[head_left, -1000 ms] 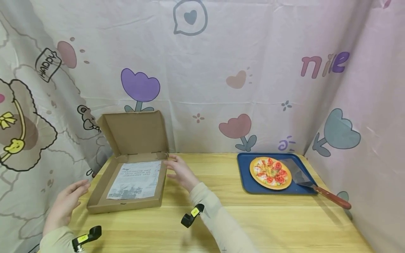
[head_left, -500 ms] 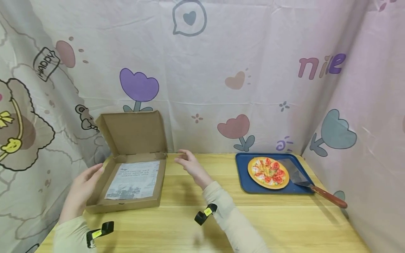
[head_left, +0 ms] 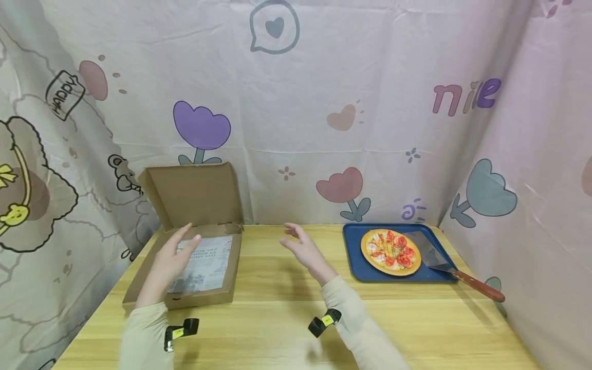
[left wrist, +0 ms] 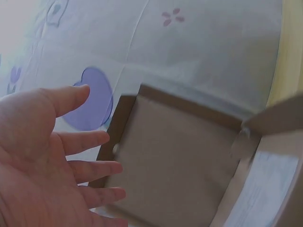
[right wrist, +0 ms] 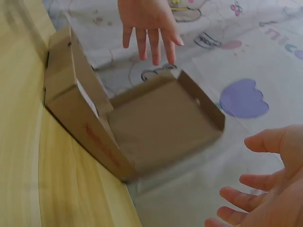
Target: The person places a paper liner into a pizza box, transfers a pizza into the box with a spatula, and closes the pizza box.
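A brown cardboard pizza box (head_left: 194,195) stands on the left of the table with its lid raised against the curtain. Printed paper (head_left: 208,264) lines its base. Over the box's left part hovers my left hand (head_left: 168,264), fingers extended and holding nothing; in the left wrist view its palm (left wrist: 38,165) shows with the fingers spread. To the right of the box, above the table, my right hand (head_left: 309,252) is also free, its fingers loosely extended. A pizza (head_left: 390,252) lies on a blue tray (head_left: 358,270) further right, away from both hands.
A pizza server (head_left: 435,257) with a wooden handle (head_left: 478,285) rests on the tray, its handle reaching past the right edge. Patterned curtains (head_left: 287,103) enclose the back and sides of the wooden table (head_left: 277,318).
My left hand has moved right, from beside the box to over it. My right hand has drawn away from the box's right edge toward the right. The box has stayed put.
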Action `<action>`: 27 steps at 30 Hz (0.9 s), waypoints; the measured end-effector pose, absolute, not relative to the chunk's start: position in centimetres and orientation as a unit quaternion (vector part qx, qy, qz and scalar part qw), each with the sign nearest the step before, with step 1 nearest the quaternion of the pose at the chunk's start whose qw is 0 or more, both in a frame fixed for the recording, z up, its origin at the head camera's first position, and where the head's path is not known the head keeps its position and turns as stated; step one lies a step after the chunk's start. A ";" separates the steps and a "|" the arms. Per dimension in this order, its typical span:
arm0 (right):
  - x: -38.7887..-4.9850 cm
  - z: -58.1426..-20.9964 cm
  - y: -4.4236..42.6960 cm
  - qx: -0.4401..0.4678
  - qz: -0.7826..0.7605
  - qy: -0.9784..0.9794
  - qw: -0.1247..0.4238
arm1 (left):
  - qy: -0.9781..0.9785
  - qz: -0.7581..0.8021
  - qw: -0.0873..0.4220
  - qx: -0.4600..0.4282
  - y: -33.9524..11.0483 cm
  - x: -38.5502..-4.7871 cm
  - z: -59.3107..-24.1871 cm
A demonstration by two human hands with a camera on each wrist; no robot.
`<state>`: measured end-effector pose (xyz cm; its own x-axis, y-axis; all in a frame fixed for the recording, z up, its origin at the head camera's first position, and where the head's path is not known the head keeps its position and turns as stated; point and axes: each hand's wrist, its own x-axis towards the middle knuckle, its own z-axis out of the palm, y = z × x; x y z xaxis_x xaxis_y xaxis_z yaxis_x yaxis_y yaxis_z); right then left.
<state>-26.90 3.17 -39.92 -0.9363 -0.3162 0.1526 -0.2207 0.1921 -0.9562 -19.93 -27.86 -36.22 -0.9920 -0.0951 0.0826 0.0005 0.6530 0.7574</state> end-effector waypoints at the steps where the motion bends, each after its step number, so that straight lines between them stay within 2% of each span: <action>1: -26.9 -40.1 3.7 -0.171 -0.608 0.774 0.031 | -0.909 -0.413 0.057 0.017 -27.4 -20.2 -36.3; 7: -27.0 -40.7 6.6 -0.149 -0.603 0.784 -0.003 | -0.911 -0.406 0.063 -0.028 -24.8 -22.0 -36.3; 13: -27.0 -41.3 10.2 -0.128 -0.580 0.804 -0.030 | -0.905 -0.420 0.036 -0.060 -21.8 -23.4 -36.7; 20: -27.0 -42.3 15.2 -0.087 -0.560 0.824 -0.013 | -0.903 -0.419 0.013 -0.097 -18.5 -24.5 -37.0; 27: -26.7 -42.2 19.2 -0.053 -0.553 0.831 -0.016 | -0.896 -0.427 0.014 -0.119 -15.4 -25.7 -37.2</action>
